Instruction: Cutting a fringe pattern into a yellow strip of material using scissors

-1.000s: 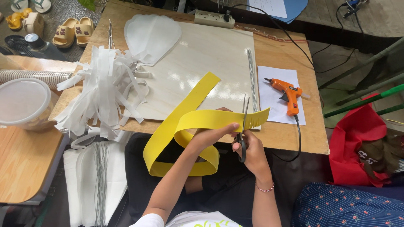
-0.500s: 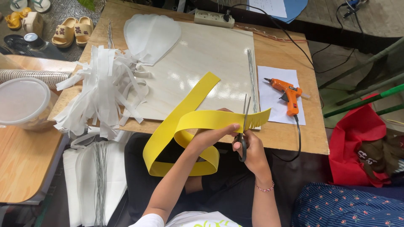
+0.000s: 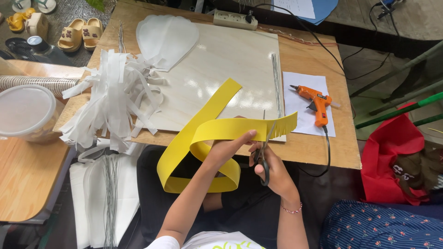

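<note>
Now glossy yellow strip [image 3: 203,138], fringed end.

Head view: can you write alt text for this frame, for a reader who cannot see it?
The left hand holds a long yellow strip while the right hand works scissors into its fringed end. Beyond, a wooden table holds white strips, an orange glue gun and a power strip.

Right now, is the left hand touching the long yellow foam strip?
Touching. The head view shows the left hand pinching the long yellow foam strip near its fringed end, fingers lying on its surface, no gap.
</note>
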